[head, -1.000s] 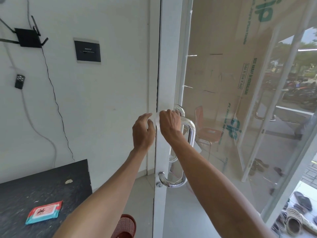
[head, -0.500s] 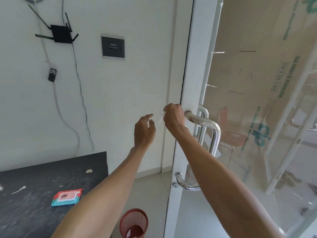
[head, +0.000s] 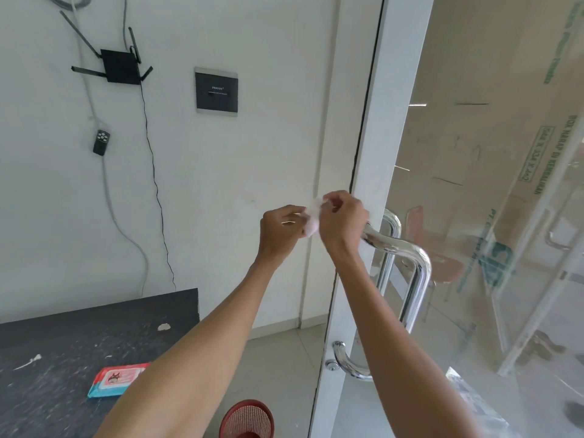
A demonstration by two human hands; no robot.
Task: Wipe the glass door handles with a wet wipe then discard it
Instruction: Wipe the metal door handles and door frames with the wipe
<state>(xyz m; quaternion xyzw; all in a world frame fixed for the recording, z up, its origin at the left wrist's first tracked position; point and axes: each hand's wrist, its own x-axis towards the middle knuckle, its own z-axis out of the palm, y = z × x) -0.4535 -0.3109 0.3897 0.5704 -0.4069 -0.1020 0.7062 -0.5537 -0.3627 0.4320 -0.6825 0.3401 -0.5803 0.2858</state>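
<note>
- Our left hand (head: 282,227) and right hand (head: 343,218) both pinch the crumpled white wet wipe (head: 313,218), fingers closed on it.
- The curved chrome door handle (head: 410,263) sits just beside our right hand.

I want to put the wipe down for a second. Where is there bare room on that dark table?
The dark table is bare along its back edge by the wall and between the white speck and the wipes pack. The near right corner is taken by the pack, and the left forearm hides what lies beside it. Both hands hold the wipe.
</note>
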